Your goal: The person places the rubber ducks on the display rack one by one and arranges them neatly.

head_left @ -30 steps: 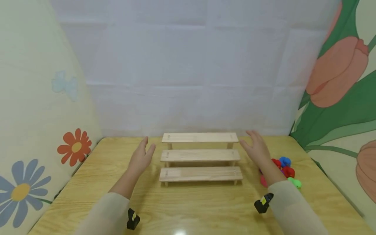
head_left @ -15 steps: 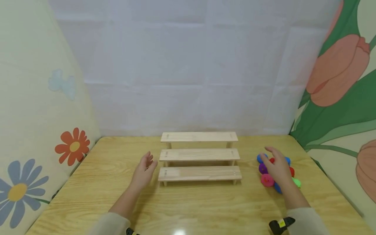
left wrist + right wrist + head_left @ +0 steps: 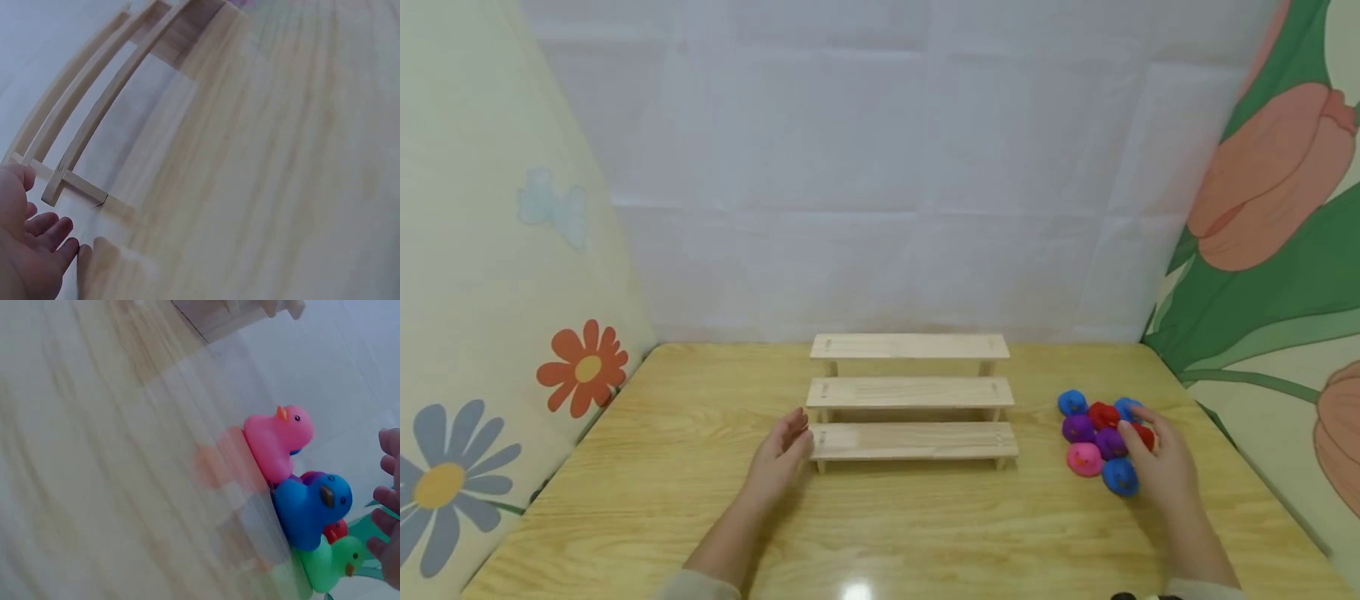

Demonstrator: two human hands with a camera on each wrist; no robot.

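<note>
A three-tier wooden shelf stand point(image 3: 910, 440) stands mid-table. My left hand point(image 3: 778, 458) is beside the left end of its lowest tier, fingers loosely bent and holding nothing; whether it touches the wood I cannot tell. Several rubber ducks are grouped right of the stand, among them a pink duck point(image 3: 1084, 460), a blue duck point(image 3: 1120, 477) and a purple duck point(image 3: 1078, 428). Over the right side of this group hovers my right hand point(image 3: 1168, 471), thumb and fingers apart, partly hiding a red duck point(image 3: 1142, 435). A green duck point(image 3: 331, 562) shows in the right wrist view but is hidden in the head view.
The wood-grain table point(image 3: 925, 533) meets a white cloth backdrop point(image 3: 880, 183) behind the stand. Flower-patterned panels flank it, one on the left point(image 3: 467, 250) and one on the right point(image 3: 1270, 333).
My right hand has come back and right from beside the top tier to the ducks, uncovering the left ones. The left hand has lowered toward the lowest tier's end, its fingers bending more.
</note>
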